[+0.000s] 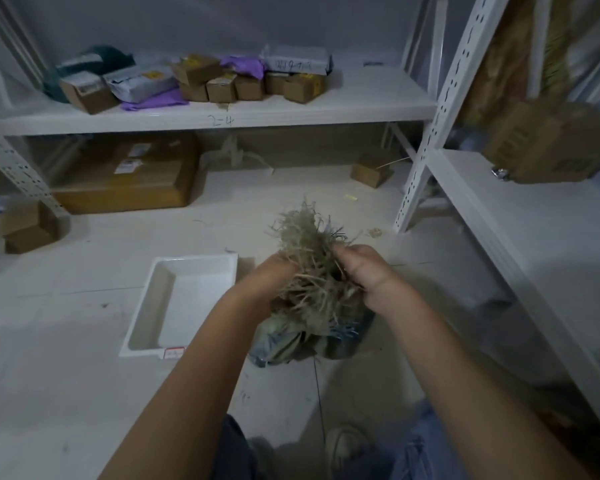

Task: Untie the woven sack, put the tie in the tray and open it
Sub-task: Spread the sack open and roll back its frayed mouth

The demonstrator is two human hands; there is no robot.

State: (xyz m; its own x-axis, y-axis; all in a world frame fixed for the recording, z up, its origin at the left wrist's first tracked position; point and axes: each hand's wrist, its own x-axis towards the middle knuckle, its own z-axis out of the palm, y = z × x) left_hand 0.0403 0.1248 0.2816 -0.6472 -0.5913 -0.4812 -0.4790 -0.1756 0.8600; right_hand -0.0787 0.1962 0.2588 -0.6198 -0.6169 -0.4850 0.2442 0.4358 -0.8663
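Observation:
A woven sack [312, 341] stands on the floor in front of me, grey-tan with blue threads. Its frayed mouth [305, 233] is bunched upward in a tuft. My left hand [267, 278] grips the bunched neck from the left and my right hand [364, 271] grips it from the right, fingers closed in the loose fibres. The tie itself is hidden among the fibres and my fingers. A white rectangular tray [146, 320] lies on the floor just left of the sack, with nothing in it.
White metal shelving [430, 133] runs along the back and right. Small cardboard boxes and purple and grey mailers [222, 81] sit on the back shelf. A large flat carton [125, 181] lies beneath it. Small boxes [28, 226] stand at left, and my shoe [347, 441] is below.

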